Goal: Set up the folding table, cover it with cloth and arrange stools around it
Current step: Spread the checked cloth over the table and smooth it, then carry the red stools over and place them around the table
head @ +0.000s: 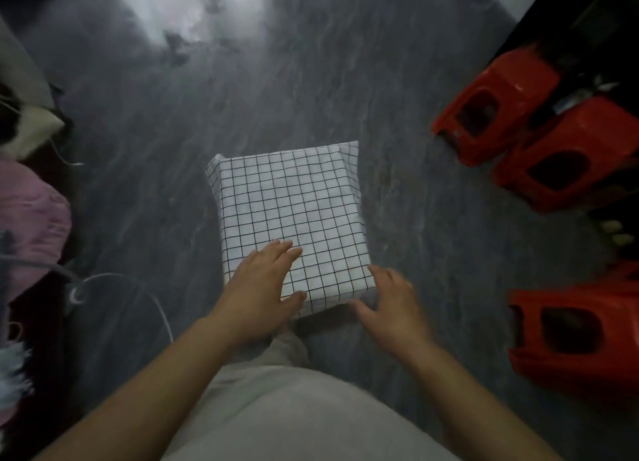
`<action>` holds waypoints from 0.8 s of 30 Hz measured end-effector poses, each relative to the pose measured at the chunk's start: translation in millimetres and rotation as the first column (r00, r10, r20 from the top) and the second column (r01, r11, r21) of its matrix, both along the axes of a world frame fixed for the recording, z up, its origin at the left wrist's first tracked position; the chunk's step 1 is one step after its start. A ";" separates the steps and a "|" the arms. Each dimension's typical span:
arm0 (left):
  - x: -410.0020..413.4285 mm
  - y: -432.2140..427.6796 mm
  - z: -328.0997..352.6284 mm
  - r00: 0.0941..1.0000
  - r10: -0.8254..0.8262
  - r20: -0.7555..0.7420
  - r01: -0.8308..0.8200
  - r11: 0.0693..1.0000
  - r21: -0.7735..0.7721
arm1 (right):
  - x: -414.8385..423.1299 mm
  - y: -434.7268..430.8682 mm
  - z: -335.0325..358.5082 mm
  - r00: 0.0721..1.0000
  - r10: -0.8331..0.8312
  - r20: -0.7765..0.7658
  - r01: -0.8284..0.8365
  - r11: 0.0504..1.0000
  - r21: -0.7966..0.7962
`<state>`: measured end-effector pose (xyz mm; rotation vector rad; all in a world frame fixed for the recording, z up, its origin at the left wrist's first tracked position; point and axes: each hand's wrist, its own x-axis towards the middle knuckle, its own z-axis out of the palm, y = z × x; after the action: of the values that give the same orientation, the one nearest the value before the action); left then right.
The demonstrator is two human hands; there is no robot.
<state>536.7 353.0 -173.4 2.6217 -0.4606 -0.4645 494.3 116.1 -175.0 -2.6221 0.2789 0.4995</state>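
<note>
A small table covered by a white cloth with a black grid [294, 211] stands on the dark floor in front of me; the cloth hides the tabletop fully. My left hand [264, 284] lies flat on the near left part of the cloth, fingers spread. My right hand [390, 300] is at the near right corner, fingers apart, touching the cloth's edge. Three red plastic stools lie on their sides at the right: one far [491, 106], one beside it [567, 156], one nearer [574, 336].
A pink bundle [31, 215] and a white cable [138, 287] lie at the left. A dark piece of furniture [587, 21] stands behind the stools at the upper right. Grey marbled floor [138, 184] surrounds the table.
</note>
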 end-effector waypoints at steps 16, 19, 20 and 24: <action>-86.7 -198.1 56.8 0.831 -0.546 0.105 0.553 0.832 -0.045 | -211.9 -136.2 71.7 0.809 -0.566 0.158 0.566 0.823 0.054; -92.4 -229.3 55.2 0.731 -0.671 0.126 0.676 0.737 -0.004 | -229.1 -145.9 79.0 0.733 -0.656 0.177 0.660 0.750 0.045; -93.9 -237.8 55.3 0.703 -0.698 0.137 0.704 0.710 0.006 | -233.8 -148.2 80.5 0.716 -0.674 0.180 0.681 0.732 0.032; -99.5 -265.2 59.6 0.623 -0.770 0.137 0.779 0.627 -0.022 | -249.8 -152.9 89.1 0.665 -0.725 0.182 0.742 0.669 -0.043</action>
<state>437.2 87.8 -113.8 2.2435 -1.6535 -0.5280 244.5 -36.8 -85.8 -2.3404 1.2869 -0.0094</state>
